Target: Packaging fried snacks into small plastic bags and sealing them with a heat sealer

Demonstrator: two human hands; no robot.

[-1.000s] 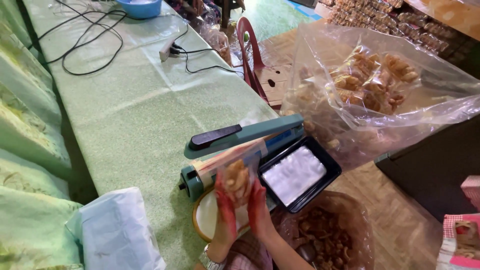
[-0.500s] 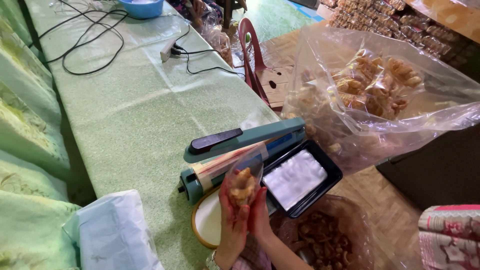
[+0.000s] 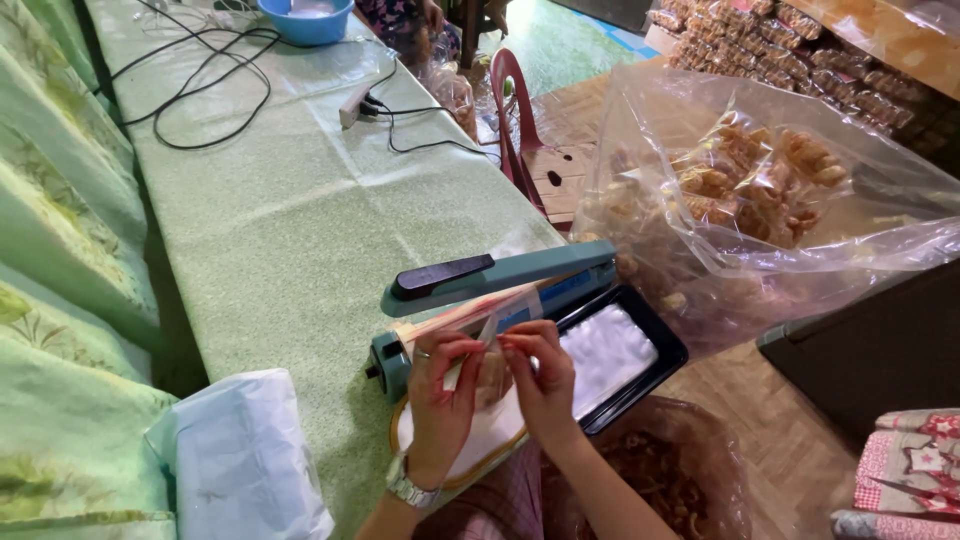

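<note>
Your left hand [image 3: 440,395] is closed on the left side of a small clear bag [image 3: 490,372] of brown snacks, thumb and fingers pinching its upper edge. Your right hand [image 3: 540,380] grips the bag's right side, fingertips meeting the left hand's at the top. The bag sits between both palms, near the scene's lower middle, just in front of the teal heat sealer [image 3: 500,290]; whether its mouth already touches the sealer bar cannot be made out, as your fingers cover it. The sealer arm stands raised. Beneath your hands lies a round white tray [image 3: 490,440] with a tan rim. To the right of the sealer, touching it, sits a black tray [image 3: 665,335] with white contents. Farther right, a large clear bag [image 3: 760,200] holds packed snacks. Near left, a white plastic bag [image 3: 235,460] rests on the green table [image 3: 280,220]. At the far end lie black cables [image 3: 200,80] and a blue bowl [image 3: 305,18].
</note>
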